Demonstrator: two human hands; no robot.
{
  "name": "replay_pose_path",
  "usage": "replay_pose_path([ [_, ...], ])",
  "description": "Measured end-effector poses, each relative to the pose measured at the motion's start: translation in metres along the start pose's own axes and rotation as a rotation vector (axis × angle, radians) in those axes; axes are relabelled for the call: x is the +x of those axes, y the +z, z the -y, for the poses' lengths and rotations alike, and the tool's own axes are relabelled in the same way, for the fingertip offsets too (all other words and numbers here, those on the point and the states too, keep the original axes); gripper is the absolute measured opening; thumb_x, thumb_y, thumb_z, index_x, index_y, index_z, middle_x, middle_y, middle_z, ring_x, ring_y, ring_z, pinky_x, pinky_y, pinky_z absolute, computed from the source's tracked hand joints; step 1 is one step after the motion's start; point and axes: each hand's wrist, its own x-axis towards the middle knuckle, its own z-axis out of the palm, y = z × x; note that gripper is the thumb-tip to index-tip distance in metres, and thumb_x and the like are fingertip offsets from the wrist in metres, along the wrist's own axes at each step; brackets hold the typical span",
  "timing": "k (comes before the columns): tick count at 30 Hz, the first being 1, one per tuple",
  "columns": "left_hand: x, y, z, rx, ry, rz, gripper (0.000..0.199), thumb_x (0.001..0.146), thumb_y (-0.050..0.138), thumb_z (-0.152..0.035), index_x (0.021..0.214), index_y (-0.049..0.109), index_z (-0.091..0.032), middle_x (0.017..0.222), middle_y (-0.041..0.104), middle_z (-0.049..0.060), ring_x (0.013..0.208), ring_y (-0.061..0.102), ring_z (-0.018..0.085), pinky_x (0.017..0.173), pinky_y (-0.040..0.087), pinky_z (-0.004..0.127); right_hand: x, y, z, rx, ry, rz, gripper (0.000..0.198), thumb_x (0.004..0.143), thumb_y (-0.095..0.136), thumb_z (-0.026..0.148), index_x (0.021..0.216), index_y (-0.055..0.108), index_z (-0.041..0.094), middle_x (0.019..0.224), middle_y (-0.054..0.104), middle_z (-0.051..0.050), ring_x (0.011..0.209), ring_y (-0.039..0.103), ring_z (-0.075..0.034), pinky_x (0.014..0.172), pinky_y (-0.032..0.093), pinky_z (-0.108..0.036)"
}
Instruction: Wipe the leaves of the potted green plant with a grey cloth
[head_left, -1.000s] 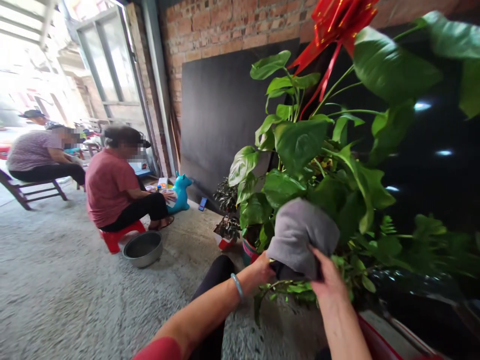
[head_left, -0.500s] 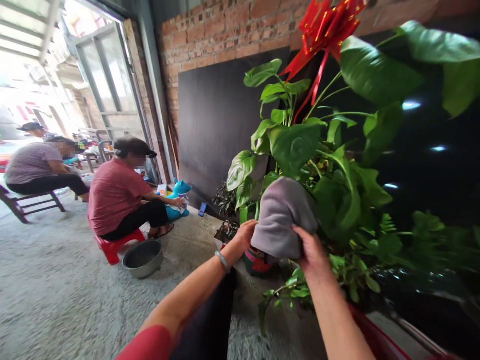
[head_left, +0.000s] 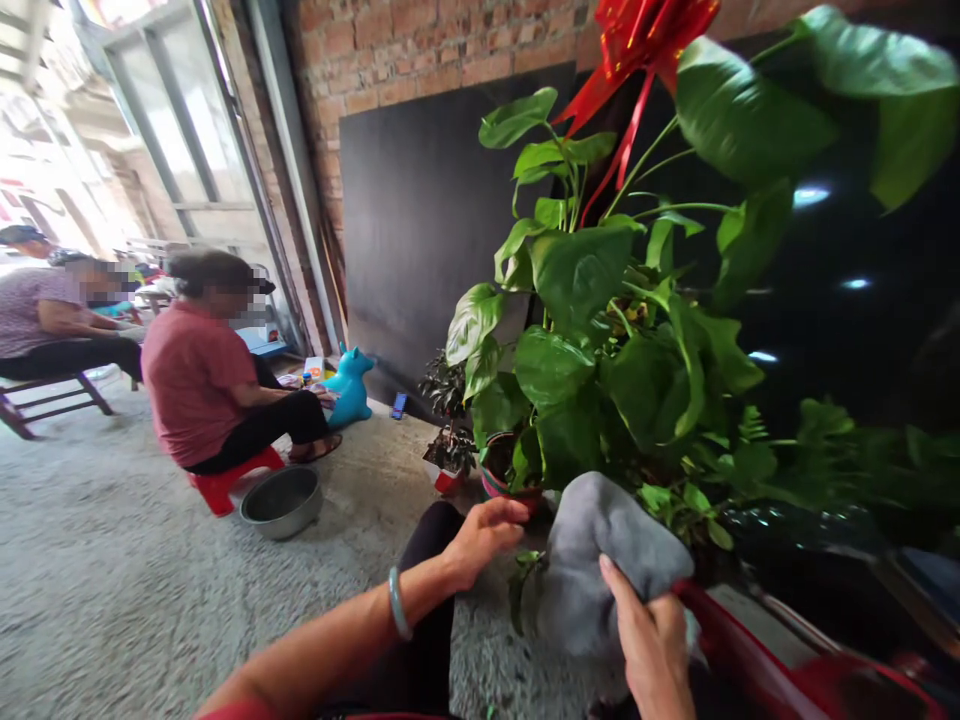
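Note:
A soft grey cloth (head_left: 600, 560) hangs from my right hand (head_left: 651, 625), which pinches it with the thumb lying on top. Part of its far edge is blurred. My left hand (head_left: 487, 540) is off to the left of the cloth, apart from it, fingers stretched out and holding nothing; a pale bangle (head_left: 400, 603) circles that wrist. Just beyond both hands stands a tall potted plant (head_left: 577, 270) with broad green leaves, and its reddish pot (head_left: 501, 480) shows behind my left fingertips.
A red bow (head_left: 645, 45) tops the plant. To the left, a person in a red shirt (head_left: 196, 375) sits on a red stool (head_left: 225, 488) by a grey basin (head_left: 281, 502) and a blue animal figure (head_left: 351, 385). Another small potted plant (head_left: 448, 450) stands nearby. Red object (head_left: 750, 640) lower right.
My left hand has let go of the cloth and opened. My right hand has brought the cloth down and toward me, away from the leaves. The view has shifted slightly right and down.

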Motion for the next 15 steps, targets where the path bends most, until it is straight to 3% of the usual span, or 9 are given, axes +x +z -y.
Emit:
replay_pose_path([
  [3,-0.021,0.012,-0.014,0.139,0.155,0.143,0.084,0.063,0.09,-0.033,0.14,0.06,-0.021,0.142,0.059,0.014,0.134,0.05,0.033,0.106,0.043,0.042,-0.011,0.0,0.019,-0.086,-0.046,-0.007,0.056,0.058,0.07,0.078,0.067,0.071,0.023,0.092,0.077,-0.021,0.105,0.069,-0.046,0.094,0.051,-0.052],
  [5,-0.025,0.015,-0.028,0.152,0.199,0.24,0.11,0.056,0.096,-0.032,0.154,0.046,-0.025,0.152,0.053,0.014,0.142,0.044,0.035,0.113,0.04,0.046,-0.02,-0.004,0.03,0.02,-0.09,0.085,0.06,0.058,0.073,0.077,0.08,0.076,0.021,0.101,0.078,-0.019,0.111,0.068,-0.043,0.096,0.051,-0.049],
  [6,-0.026,0.014,-0.034,0.118,0.197,0.323,0.113,0.055,0.097,-0.033,0.155,0.044,-0.025,0.152,0.052,0.014,0.143,0.044,0.035,0.115,0.039,0.047,-0.024,-0.008,0.034,0.089,-0.085,0.116,0.064,0.058,0.075,0.076,0.088,0.077,0.02,0.106,0.079,-0.016,0.113,0.068,-0.041,0.097,0.052,-0.048],
  [10,-0.028,0.015,-0.042,-0.122,0.06,0.642,0.097,0.055,0.096,-0.04,0.143,0.059,-0.019,0.137,0.065,0.014,0.134,0.056,0.036,0.113,0.042,0.047,-0.027,-0.021,0.037,0.247,0.114,0.069,0.077,0.057,0.079,0.076,0.109,0.075,0.019,0.113,0.078,-0.012,0.114,0.068,-0.037,0.095,0.054,-0.047],
  [12,-0.029,0.022,-0.036,-0.138,-0.019,0.646,0.089,0.05,0.098,-0.037,0.13,0.067,-0.015,0.123,0.072,0.013,0.126,0.061,0.035,0.109,0.046,0.046,-0.02,-0.023,0.031,0.306,0.162,0.111,0.082,0.057,0.08,0.077,0.114,0.072,0.019,0.117,0.077,-0.011,0.117,0.066,-0.037,0.098,0.053,-0.048],
  [15,-0.027,0.042,-0.021,-0.132,-0.106,0.524,0.076,0.042,0.099,-0.031,0.111,0.074,-0.012,0.106,0.076,0.011,0.116,0.066,0.033,0.104,0.051,0.043,-0.002,-0.018,0.014,0.389,0.144,0.19,0.084,0.054,0.081,0.079,0.112,0.071,0.02,0.124,0.074,-0.011,0.128,0.06,-0.037,0.108,0.048,-0.049],
])
